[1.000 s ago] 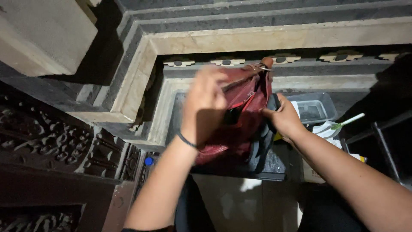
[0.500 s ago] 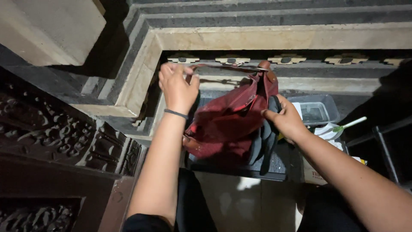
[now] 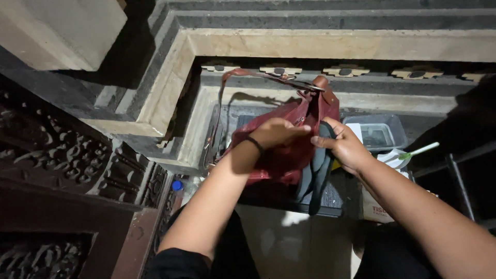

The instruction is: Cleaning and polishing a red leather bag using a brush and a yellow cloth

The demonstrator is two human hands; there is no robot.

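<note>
A dark red leather bag [image 3: 289, 155] hangs in front of me, its long strap [image 3: 227, 77] looping up to the left. My left hand [image 3: 276, 133], with a black band on the wrist, grips the bag's upper edge. On the bag's right side my right hand [image 3: 345, 147] holds a pair of dark flat sandals [image 3: 316, 175], which hang down against the bag.
A carved dark wooden panel [image 3: 57, 170] stands at the left. Stone ledges [image 3: 310, 44] frame the recess behind. A clear plastic container [image 3: 380, 132] and a white item with a green stick [image 3: 408, 155] lie at the right. A blue bottle cap [image 3: 177, 185] shows below left.
My left hand has come down from the raised strap to the bag's top edge. The strap now hangs loose to the left. My right hand stays on the sandals.
</note>
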